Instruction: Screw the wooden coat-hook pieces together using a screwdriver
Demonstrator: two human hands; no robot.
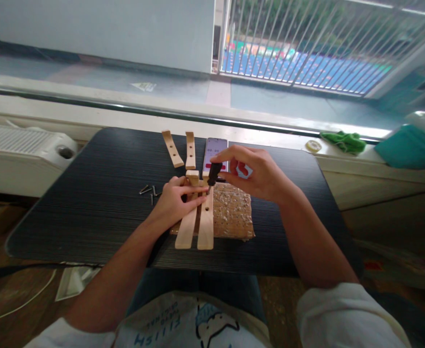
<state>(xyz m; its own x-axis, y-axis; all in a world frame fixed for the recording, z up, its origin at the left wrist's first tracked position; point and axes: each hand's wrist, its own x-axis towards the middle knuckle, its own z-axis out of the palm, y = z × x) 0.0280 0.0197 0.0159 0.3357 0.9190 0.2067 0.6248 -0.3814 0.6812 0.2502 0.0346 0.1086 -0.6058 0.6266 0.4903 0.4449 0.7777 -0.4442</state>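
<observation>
My right hand (258, 171) pinches the dark handle of a screwdriver (214, 173), its shaft pointing down. The screwdriver's tip meets the right one of two pale wooden pieces (206, 227), near a drilled hole; whether a screw sits under it is hidden. My left hand (176, 200) grips the left wooden piece (188, 229), with thumb and forefinger stretched across to the right piece beside the tip. Both pieces lie side by side on a tape-wrapped cardboard block (234, 212), their flared ends past its near edge.
Two more wooden pieces with holes (172, 149) (190, 150) lie at the table's back. Several screws (147, 190) are left of my left hand. A phone (216, 145) showing a timer lies behind the block. The dark table (100, 203) stands by a windowsill with a green cloth (345, 141) and tape roll (313, 146).
</observation>
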